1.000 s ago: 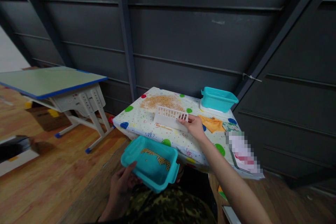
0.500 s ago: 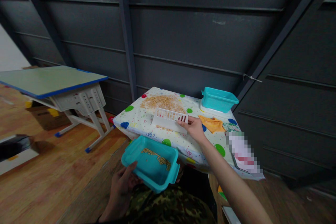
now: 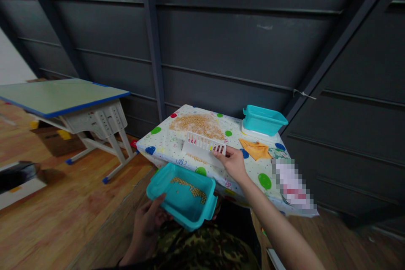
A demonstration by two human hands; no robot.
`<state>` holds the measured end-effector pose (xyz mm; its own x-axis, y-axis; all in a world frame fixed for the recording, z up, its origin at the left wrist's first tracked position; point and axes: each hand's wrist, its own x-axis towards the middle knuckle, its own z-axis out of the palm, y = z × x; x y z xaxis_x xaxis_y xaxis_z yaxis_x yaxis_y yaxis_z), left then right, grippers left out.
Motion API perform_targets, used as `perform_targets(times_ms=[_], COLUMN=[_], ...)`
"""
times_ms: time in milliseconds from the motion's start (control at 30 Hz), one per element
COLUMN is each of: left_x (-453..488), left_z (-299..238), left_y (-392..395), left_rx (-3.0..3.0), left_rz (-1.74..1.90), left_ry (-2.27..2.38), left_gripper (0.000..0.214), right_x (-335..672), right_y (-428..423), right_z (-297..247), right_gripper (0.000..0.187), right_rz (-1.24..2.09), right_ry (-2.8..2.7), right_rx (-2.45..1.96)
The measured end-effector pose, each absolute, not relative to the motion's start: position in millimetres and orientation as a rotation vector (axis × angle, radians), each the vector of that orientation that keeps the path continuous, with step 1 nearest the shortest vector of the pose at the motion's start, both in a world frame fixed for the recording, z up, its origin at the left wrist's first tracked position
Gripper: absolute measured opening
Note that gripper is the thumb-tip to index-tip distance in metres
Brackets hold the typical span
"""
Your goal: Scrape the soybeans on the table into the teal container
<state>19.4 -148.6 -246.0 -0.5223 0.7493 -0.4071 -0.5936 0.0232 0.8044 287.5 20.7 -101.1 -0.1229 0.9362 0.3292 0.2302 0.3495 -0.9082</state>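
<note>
Soybeans [image 3: 196, 123]: most lie on tabletop [image 3: 249, 168] beyond & left of R grip [image 3: 234, 162], clamped on slotted white plastic tray [image 3: 200, 147]. Only thin strip in teal tub [image 3: 177, 203], held by L grip [image 3: 148, 216]; prob. early, bulk remaining.

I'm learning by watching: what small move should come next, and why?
Probably draw the white slotted plastic strip toward the near turquoise rectangular plastic box: the right hand holds the strip's end, a line of round tan beans lies on its near side, and the left hand holds the box at the near edge of the patterned white tablecloth.
</note>
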Motion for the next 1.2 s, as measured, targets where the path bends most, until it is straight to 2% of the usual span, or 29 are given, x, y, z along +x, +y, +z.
perform_targets(times_ms=[767,1200], left_x=[18,14], left_z=[-234,-249], left_y=[-145,-145], left_rx=[0.225,0.236], left_rz=[1.713,1.713], left_ry=[1.251,1.261], left_gripper=[0.071,0.066], right_x=[280,303], right_y=[-28,37], right_z=[-97,-90], right_gripper=[0.049,0.051], right_rz=[0.873,0.673], right_ry=[-1.639,-1.522], right_rx=[-1.029,-1.138])
